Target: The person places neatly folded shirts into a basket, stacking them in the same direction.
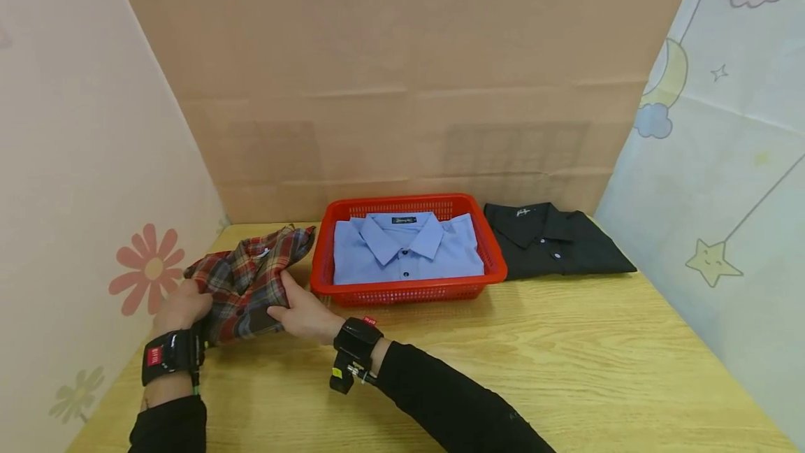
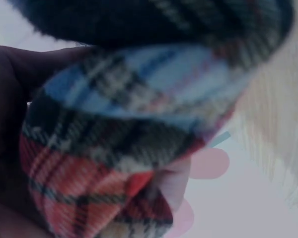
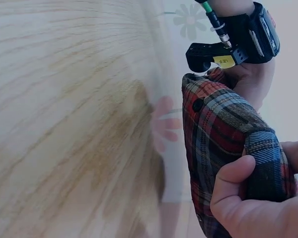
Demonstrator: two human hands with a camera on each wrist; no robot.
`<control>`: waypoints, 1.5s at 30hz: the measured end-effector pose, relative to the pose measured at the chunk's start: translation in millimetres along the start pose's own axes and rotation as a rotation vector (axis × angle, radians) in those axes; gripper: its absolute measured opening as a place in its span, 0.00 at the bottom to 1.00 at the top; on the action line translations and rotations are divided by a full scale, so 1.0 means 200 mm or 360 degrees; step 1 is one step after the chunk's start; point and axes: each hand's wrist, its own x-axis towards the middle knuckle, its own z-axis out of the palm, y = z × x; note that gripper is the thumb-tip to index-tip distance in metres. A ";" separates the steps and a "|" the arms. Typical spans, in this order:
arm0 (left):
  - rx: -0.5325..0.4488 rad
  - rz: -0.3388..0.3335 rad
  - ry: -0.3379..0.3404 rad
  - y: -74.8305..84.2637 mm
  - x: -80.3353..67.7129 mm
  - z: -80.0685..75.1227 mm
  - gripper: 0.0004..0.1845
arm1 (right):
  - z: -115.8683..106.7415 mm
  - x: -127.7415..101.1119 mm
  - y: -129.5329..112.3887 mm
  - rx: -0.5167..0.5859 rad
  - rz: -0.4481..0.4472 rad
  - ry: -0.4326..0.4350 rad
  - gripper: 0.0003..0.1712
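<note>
Plaid shirt (image 1: 248,282), hands gripping, basket (image 1: 409,291) head-only

Black sleeves, black wrist-worn cameras

Both arms wear long black sleeves. The left wrist band (image 1: 171,355) carries a red label and a green cable; the right wrist unit (image 1: 353,351) shows a small red tab and what looks like a yellow sticker.

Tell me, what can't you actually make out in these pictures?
- Left hand fingers: head view, hidden under the plaid shirt.
- Left wrist view: shirt fills the frame, blurred.
- Black shirt label: head view, too small to read.
- Blue shirt lower half: folded under, inside the red basket.
</note>
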 end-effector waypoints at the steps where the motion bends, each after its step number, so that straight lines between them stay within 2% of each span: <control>1: 0.0000 0.0000 0.0010 0.00 0.00 0.00 0.26 | 0.00 0.00 -0.01 -0.0009 -0.0015 0.0004 0.40; 6: -0.0006 0.0026 0.0055 0.02 -0.01 -0.02 0.26 | -0.02 0.00 -0.03 0.0007 -0.0033 0.0047 0.40; 9: -0.0031 0.0036 0.0071 0.04 -0.02 -0.03 0.26 | -0.04 0.00 -0.05 0.0115 0.0002 0.0069 0.40; 13: -0.0085 0.0034 0.0143 0.06 -0.03 -0.03 0.23 | -0.07 0.00 -0.09 0.0276 0.0048 0.0077 0.40; 18: -0.0134 0.0028 0.0251 0.10 -0.03 -0.02 0.24 | -0.12 0.00 -0.13 0.0344 0.0065 0.0111 0.39; 24: -0.0141 0.0143 0.0386 0.13 -0.02 -0.01 0.23 | -0.18 0.01 -0.14 0.0463 0.0055 0.0158 0.37; 30: -0.0157 0.0254 0.0475 0.18 -0.01 -0.01 0.30 | -0.26 -0.01 -0.18 0.0362 0.0047 0.0266 0.34; 34: -0.0190 0.0338 0.0580 0.22 -0.02 -0.01 0.35 | -0.32 -0.01 -0.18 0.0365 -0.0065 0.0268 0.40; 37: -0.0206 0.0440 0.0699 0.25 -0.02 0.00 0.30 | -0.38 -0.01 -0.18 0.0322 -0.0230 0.0209 0.45; 39: -0.0210 0.0508 0.0756 0.26 -0.03 0.00 0.23 | -0.41 -0.01 -0.18 0.0237 -0.0316 0.0150 0.45; 42: -0.0211 0.0611 0.0848 0.29 -0.04 0.02 0.15 | -0.46 -0.03 -0.19 0.0021 -0.0318 0.0095 0.40; 45: -0.0226 0.0657 0.0917 0.32 -0.04 0.03 0.14 | -0.50 -0.06 -0.20 -0.0155 -0.0256 0.0050 0.36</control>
